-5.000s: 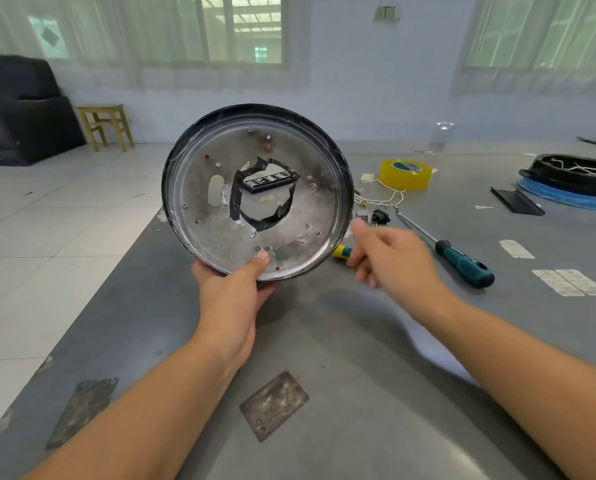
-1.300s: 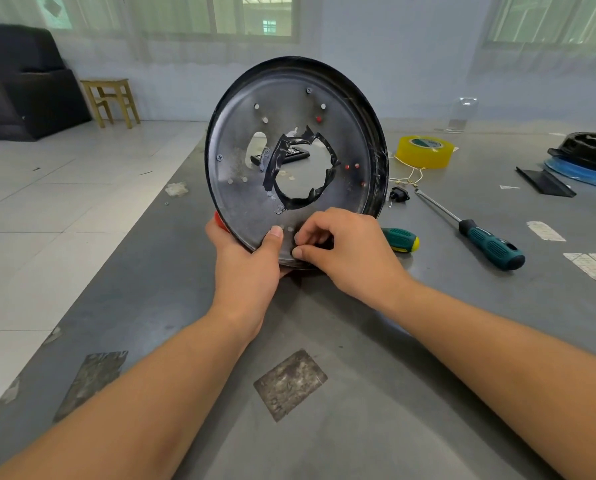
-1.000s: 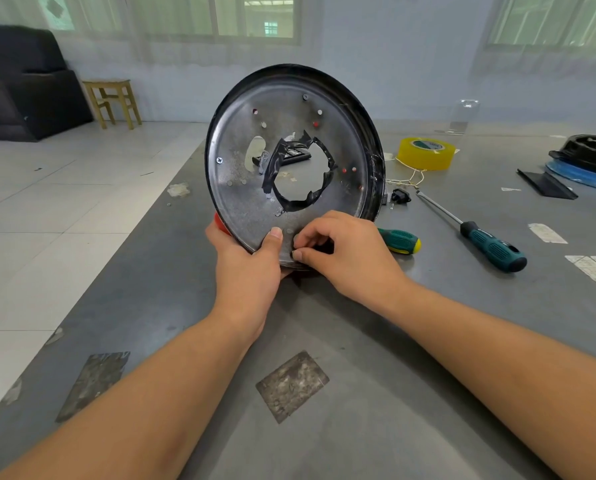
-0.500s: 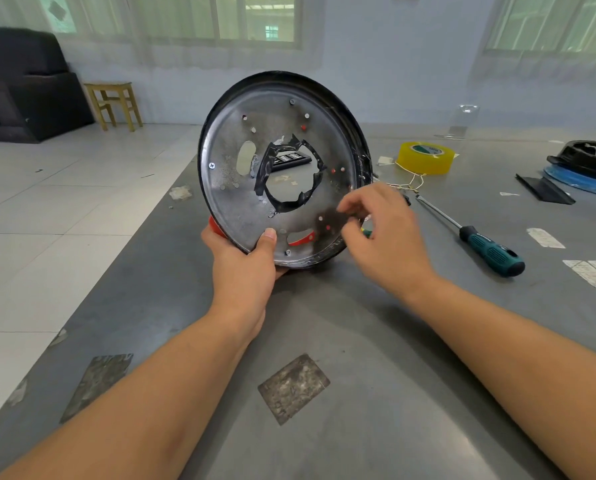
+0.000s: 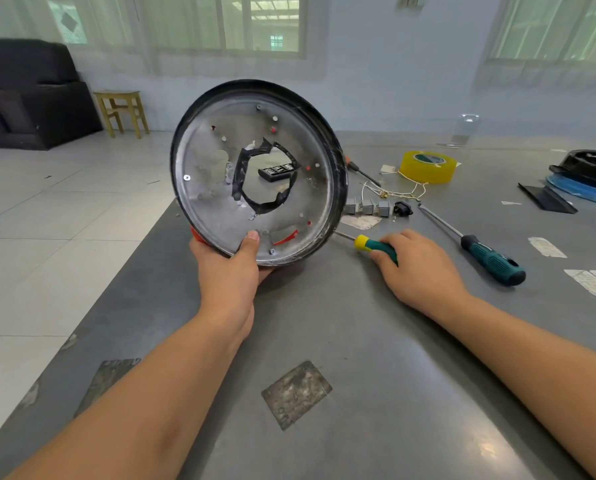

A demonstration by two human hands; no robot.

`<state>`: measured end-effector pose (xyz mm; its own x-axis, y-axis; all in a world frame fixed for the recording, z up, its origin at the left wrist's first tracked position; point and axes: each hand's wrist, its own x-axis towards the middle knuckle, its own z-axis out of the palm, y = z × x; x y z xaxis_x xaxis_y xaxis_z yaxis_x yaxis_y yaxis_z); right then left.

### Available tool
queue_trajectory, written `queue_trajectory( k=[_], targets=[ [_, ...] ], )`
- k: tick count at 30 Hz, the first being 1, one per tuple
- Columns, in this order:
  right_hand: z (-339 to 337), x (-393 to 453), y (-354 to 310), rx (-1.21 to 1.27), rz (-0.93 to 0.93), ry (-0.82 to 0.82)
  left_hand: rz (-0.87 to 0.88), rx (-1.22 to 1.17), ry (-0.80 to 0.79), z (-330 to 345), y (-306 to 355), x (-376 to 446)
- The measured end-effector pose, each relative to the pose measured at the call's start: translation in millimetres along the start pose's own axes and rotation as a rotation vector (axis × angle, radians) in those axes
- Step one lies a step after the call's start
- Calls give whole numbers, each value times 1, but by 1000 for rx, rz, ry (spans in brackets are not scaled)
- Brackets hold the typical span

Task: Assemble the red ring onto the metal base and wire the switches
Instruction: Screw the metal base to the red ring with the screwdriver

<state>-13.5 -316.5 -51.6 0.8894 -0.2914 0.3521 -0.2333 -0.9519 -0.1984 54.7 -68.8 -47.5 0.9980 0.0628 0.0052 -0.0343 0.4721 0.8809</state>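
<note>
- Right now the metal base [image 5: 255,174] is propped on edge on the grey table [image 5: 376,341], its bare silver face turned to the camera, probably so the screw holes can be seen and reached.
- Behind the base, slivers of the red ring [image 5: 286,237] peek through a slot near the bottom rim and past the lower left edge, so the ring looks seated against the far side.
- At the bottom rim of the base, the left hand [image 5: 232,268] clamps it, thumb on the silver face and fingers hidden behind, which keeps ring and base pressed together and upright.
- Just right of the base, the right hand [image 5: 417,268] lies over the green-and-yellow screwdriver [image 5: 376,247] on the table, fingers curling around the handle; my read is a screw is about to be driven.
- Further right of the base sit small grey switches [image 5: 367,206] with a tangle of thin wires [image 5: 393,192], untouched, so the wiring looks not yet begun.
- Beyond those, away from the base, lie a second, teal screwdriver [image 5: 490,261] and a yellow tape roll [image 5: 427,167].
</note>
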Motion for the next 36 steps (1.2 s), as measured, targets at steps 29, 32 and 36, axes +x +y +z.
queue_trajectory(
  k=[29, 32, 36],
  targets=[
    [-12, -48, -49, 339, -364, 20, 85, -83, 99, -11, 1, 16],
    [-12, -48, -50, 334, -372, 21, 99, -77, 100, -12, -1, 18],
    [-13, -49, -50, 314, -374, 19, 140, -32, 111, -13, -4, 21]
  ],
)
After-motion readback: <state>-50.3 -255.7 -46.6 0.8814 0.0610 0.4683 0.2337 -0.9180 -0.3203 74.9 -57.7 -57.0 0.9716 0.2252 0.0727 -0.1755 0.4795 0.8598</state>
